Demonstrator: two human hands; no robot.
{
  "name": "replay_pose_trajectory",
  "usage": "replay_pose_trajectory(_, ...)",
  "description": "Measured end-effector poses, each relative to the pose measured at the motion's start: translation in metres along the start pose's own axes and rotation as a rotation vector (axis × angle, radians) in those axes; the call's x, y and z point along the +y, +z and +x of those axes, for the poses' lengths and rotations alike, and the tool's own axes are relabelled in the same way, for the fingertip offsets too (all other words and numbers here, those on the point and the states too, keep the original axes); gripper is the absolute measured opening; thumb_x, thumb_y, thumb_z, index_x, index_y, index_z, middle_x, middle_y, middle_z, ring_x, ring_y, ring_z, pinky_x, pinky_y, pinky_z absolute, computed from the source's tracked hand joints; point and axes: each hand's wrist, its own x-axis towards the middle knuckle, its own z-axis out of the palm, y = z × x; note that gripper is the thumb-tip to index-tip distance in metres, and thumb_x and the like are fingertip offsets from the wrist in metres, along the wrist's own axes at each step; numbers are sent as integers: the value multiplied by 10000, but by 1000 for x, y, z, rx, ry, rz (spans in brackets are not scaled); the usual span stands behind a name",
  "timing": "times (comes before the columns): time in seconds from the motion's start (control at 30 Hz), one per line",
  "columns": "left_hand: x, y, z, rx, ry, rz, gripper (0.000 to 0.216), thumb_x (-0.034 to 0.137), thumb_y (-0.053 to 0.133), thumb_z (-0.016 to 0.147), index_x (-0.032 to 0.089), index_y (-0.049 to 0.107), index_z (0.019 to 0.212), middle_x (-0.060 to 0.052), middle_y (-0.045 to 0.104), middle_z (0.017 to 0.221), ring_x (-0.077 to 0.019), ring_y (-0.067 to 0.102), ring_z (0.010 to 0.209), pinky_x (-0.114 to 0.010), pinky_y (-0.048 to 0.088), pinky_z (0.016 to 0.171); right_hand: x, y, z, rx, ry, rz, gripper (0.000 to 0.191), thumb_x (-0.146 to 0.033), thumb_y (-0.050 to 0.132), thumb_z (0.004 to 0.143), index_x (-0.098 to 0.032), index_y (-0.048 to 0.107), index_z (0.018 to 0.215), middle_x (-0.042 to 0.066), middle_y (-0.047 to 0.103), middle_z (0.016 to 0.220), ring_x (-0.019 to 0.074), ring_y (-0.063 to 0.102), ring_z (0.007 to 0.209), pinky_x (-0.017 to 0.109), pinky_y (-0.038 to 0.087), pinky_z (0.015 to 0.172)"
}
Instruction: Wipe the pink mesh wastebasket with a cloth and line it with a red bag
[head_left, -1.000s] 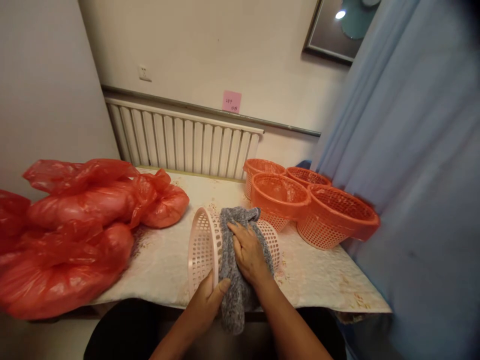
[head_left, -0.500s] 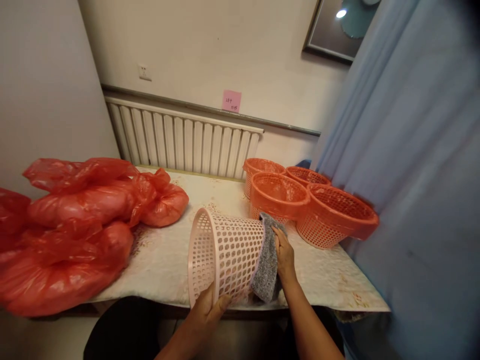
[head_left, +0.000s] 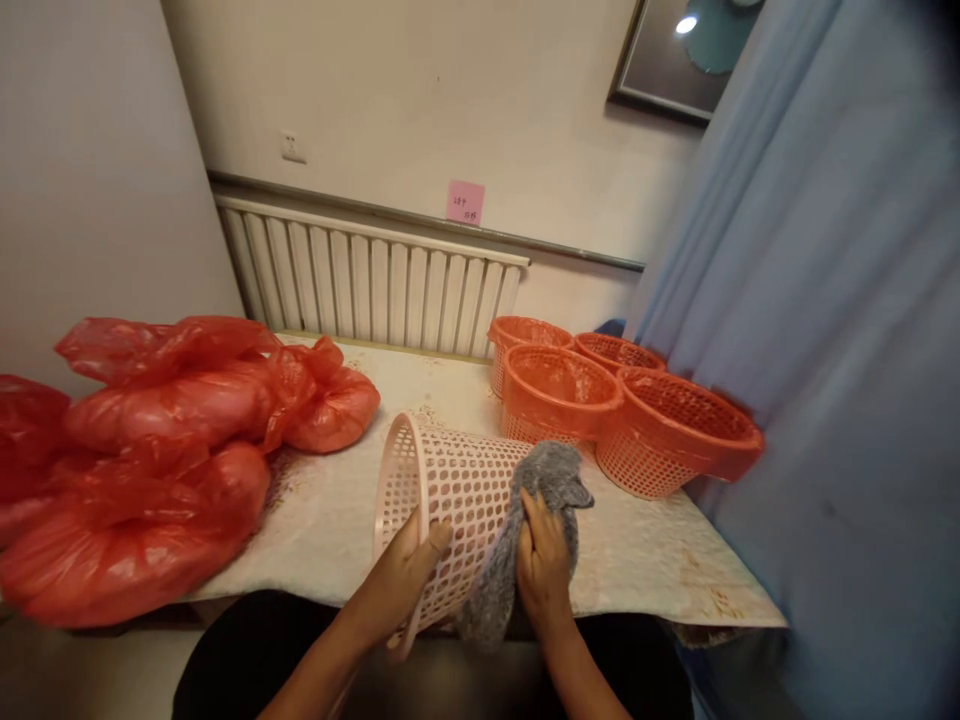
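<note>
1. A pale pink basket [head_left: 469, 480] with perforated walls is held on its side at the front edge of the table [head_left: 637, 585]; its mouth is turned to the left and its base to the right. Part of the lower rim is seen past the table edge.
2. The basket's rim is gripped by the left hand [head_left: 405, 575]: the thumb is laid along the outer wall, while the other fingers are largely hidden behind the rim.
3. A grey cloth [head_left: 553, 470] is draped around the base end of the basket, and its lower part is hung down near the table edge.
4. The cloth is pressed by the right hand [head_left: 545, 565], with fingers extended and slightly bent over it; whether any fabric is pinched beneath them cannot be told.
5. Four baskets with red plastic linings [head_left: 561, 405] are grouped upright at the right of the table, beside a blue curtain [head_left: 825, 380].
6. Filled red plastic bags [head_left: 157, 530] are piled at the left, well apart from the pink basket.
7. Behind the table, a white radiator [head_left: 367, 285] is seen, with a pink note [head_left: 466, 203] fixed above it.
</note>
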Motion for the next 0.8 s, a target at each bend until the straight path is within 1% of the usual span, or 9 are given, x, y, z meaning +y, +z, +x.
replay_pose_trajectory(0.03, -1, 1, -1, -15, 4, -1, 586, 474, 461, 932, 170, 387, 1428, -110, 577, 1367, -279, 530, 1251, -436, 395, 1079, -14, -1, -1, -37, -73, 12, 493, -129, 350, 908, -202, 471, 1381, 98, 542, 1373, 244, 468, 1308, 511, 397, 1039)
replay_pose_trajectory(0.1, -3, 2, -2, -23, 29, 6, 578, 459, 454, 938, 172, 382, 1434, -110, 560, 1385, -280, 508, 1275, -444, 369, 1102, -44, -5, 1, -130, -215, 56, 550, -69, 356, 876, -205, 433, 1404, 79, 553, 1365, 223, 452, 1325, 500, 356, 1081)
replay_pose_trajectory(0.17, -4, 3, -3, -8, 68, 51, 574, 447, 461, 934, 169, 395, 1432, -112, 530, 1415, -286, 448, 1328, -457, 292, 1151, -71, -10, 10, -211, -316, 116, 575, -40, 353, 866, -200, 402, 1415, 63, 573, 1344, 200, 425, 1346, 493, 306, 1120)
replay_pose_trajectory(0.27, -6, 3, -5, 29, 102, 128, 588, 451, 464, 922, 145, 417, 1422, -125, 496, 1445, -303, 367, 1385, -477, 192, 1189, -99, -16, 32, -314, -391, 191, 533, -72, 367, 888, -166, 392, 1412, 82, 567, 1348, 191, 393, 1366, 494, 264, 1144)
replay_pose_trajectory(0.37, -8, 3, -7, 52, 110, 138, 599, 448, 467, 914, 135, 416, 1422, -126, 472, 1466, -305, 326, 1409, -479, 160, 1197, -108, -15, 58, -362, -385, 210, 489, -86, 356, 902, -152, 440, 1379, 100, 543, 1372, 181, 387, 1367, 480, 248, 1154)
replay_pose_trajectory(0.47, -13, 5, -10, 42, 75, 75, 601, 440, 471, 910, 143, 401, 1428, -115, 472, 1469, -295, 356, 1395, -466, 233, 1178, -101, -8, 77, -338, -326, 211, 479, -82, 347, 902, -180, 482, 1351, 76, 563, 1354, 165, 419, 1343, 461, 233, 1164)
replay_pose_trajectory(0.57, -21, 8, -11, 52, 58, 18, 570, 447, 490, 906, 159, 447, 1396, -100, 511, 1441, -296, 398, 1371, -452, 292, 1154, -81, 0, 88, -306, -216, 182, 452, -117, 350, 921, -204, 511, 1334, 60, 574, 1344, 177, 464, 1307, 474, 248, 1155)
replay_pose_trajectory(0.67, -30, 10, -13, 68, 67, 20, 516, 455, 536, 885, 170, 541, 1315, -92, 589, 1365, -303, 446, 1336, -446, 301, 1149, -48, 4, 93, -273, -106, 130, 420, -157, 348, 933, -203, 556, 1296, 70, 588, 1327, 197, 508, 1262, 494, 281, 1134)
replay_pose_trajectory(0.8, -31, 12, -19, 42, 61, 26, 497, 452, 519, 897, 166, 549, 1302, -106, 598, 1354, -294, 498, 1293, -442, 337, 1129, 7, 3, 93, -210, -4, 85, 422, -217, 328, 927, -172, 606, 1243, 93, 616, 1285, 219, 534, 1226, 506, 310, 1114)
